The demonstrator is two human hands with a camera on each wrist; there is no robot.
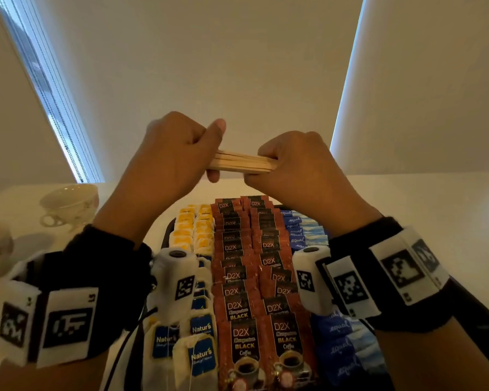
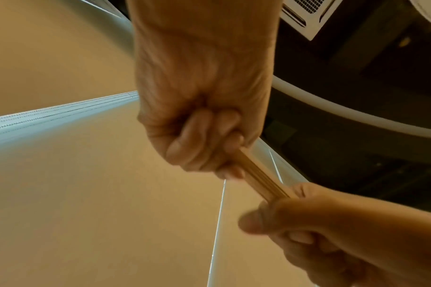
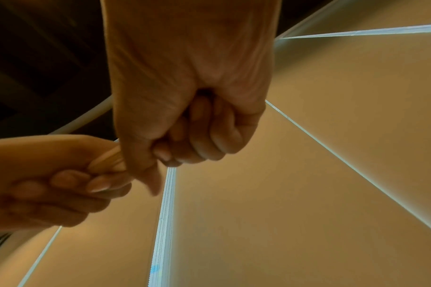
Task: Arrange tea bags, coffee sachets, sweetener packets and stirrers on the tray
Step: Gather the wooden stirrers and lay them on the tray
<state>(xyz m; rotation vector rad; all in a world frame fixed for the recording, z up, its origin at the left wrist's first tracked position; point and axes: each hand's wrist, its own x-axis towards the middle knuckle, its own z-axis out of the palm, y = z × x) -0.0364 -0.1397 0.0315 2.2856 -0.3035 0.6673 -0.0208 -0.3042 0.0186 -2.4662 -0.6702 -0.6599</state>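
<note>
Above the far end of the tray (image 1: 165, 235), both hands hold one bundle of stirrers (image 1: 244, 162) level in the air, clear of everything below. The left hand (image 1: 178, 153) has its fingers curled round one end with the thumb raised over the top; the right hand (image 1: 297, 167) is closed round the other end. The two-ended grip most likely serves to square the flat sticks into an even stack before they are set down. The stirrers are thin, pale wooden strips, straight-edged and stacked face to face, so that the left wrist view shows their layered edges as fine parallel lines. On the tray, which is dark with a raised rim, the other goods already lie in overlapping rows running from near edge to far edge: tea bags (image 1: 201, 359) along the left side, soft white pouches with blue paper tags nearest and yellow-tagged ones at the far end; coffee sachets (image 1: 244, 345) in two glossy brown columns down the middle; sweetener packets (image 1: 342, 348) in blue paper on the right. No stirrers are on the tray, so this appears to be the last item outstanding. Two glazed cups (image 1: 71, 206) stand on the white table (image 1: 435, 198) left of the tray.
</note>
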